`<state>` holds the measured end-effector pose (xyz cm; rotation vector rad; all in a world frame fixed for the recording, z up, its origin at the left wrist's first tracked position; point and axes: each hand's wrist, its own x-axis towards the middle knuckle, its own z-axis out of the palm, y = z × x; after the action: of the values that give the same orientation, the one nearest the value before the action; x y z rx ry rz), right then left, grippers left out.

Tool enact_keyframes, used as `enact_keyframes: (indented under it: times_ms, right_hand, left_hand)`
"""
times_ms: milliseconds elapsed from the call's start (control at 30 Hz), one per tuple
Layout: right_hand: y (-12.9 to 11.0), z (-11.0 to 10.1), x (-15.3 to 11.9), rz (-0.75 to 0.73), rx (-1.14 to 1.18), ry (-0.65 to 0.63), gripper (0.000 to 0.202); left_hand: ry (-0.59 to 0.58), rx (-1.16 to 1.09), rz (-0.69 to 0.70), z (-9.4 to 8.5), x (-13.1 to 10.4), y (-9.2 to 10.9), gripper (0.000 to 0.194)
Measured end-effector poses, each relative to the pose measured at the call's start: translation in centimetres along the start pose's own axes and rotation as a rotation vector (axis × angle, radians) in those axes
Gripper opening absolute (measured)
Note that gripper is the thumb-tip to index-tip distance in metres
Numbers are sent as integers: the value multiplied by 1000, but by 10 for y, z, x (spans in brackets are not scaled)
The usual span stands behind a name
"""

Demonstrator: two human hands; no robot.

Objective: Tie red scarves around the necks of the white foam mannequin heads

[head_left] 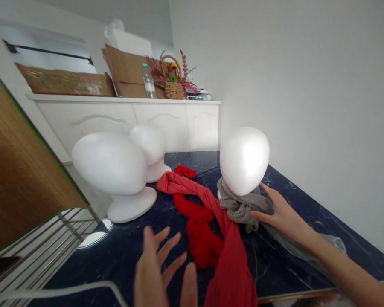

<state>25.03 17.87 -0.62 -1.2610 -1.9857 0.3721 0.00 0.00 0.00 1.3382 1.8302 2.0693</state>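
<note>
A white foam mannequin head (243, 160) stands toward the right of the table, with a grey scarf (240, 209) wrapped in folds around its neck. My right hand (284, 217) holds the scarf's right side, thumb in front and fingers behind. Fingers spread, my left hand (156, 273) is empty above the near part of the table, left of the red cloths. A coral-red scarf (232, 264) runs from the table's near edge back to the left, passing just beside the grey one. Beneath it lies a brighter red knit cloth (203, 243).
Two more white heads, one nearer (110, 164) and one behind (149, 147), stand at left. A small red piece (185, 171) lies farther back. Sheer grey fabric (334, 243) lies under my right forearm. A wire rack (60, 238) borders the left side; a white wall rises right.
</note>
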Motion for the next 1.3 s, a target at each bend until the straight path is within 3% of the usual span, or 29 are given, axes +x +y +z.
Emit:
enact_keyframes:
  times_ms: [67,133,233,333,500,700,900,1000,1133,1300]
  right_hand:
    - [-1,5,16,114,172,43,95]
    - [-5,9,31,195,313,105,101]
    - [-12,10,48,176,432,148,106]
    - [-15,6,57,155,570,126,104]
    - [-2,-9,64,190,756,102,95]
    - [24,-36,75,111,742,122,86]
    - [48,-73,128,41,703,77,83]
    - [67,-82,163,44,691,30,82]
    - [99,-80,198,56,703,-17,82]
    - [136,-68,221,70,740,-41,83]
  left_hand:
    - [-115,-112,60,45,21,17,64]
    - [-248,-139,72,93,47,18,64]
    - [-481,-245,-39,156,82,0,67]
    - [-591,-419,-119,197,98,-15,71]
    - [-610,-385,-39,218,88,2,71]
    - [-625,-325,-34,236,70,35,74]
    - [-540,-340,4,296,84,47,75]
    - [-507,-348,-26,333,95,45,74]
    - [-493,-363,-69,377,107,30,74]
    - [-520,-378,-57,417,116,2,74]
